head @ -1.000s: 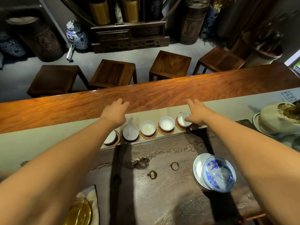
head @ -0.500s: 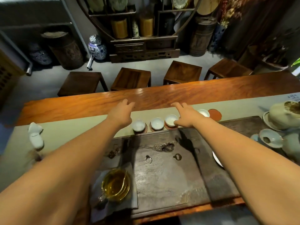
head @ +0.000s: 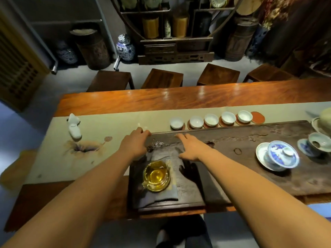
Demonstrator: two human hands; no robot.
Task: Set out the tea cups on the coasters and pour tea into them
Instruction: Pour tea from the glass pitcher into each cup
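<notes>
Several small white tea cups [head: 211, 119] stand in a row on round red-brown coasters along the far edge of the dark tea tray [head: 250, 172]. One bare coaster [head: 258, 117] lies at the row's right end. A glass pitcher of amber tea [head: 156, 176] sits on a grey cloth [head: 161, 197] at the tray's near left. My left hand [head: 134, 142] hovers above the tray's far left corner, fingers loosely curled, empty. My right hand [head: 190, 146] is spread flat over the tray, empty, just beyond the pitcher.
A blue-and-white lidded gaiwan on a saucer [head: 279, 155] and a cup with strainer [head: 318, 144] stand on the tray's right. A white ceramic figure [head: 74, 128] rests on the beige runner [head: 107, 126]. Several wooden stools [head: 162, 78] line the table's far side.
Both hands have drawn back from the row of cups toward me and now hover near the pitcher. The view has shifted left and down, showing more of the table's left end.
</notes>
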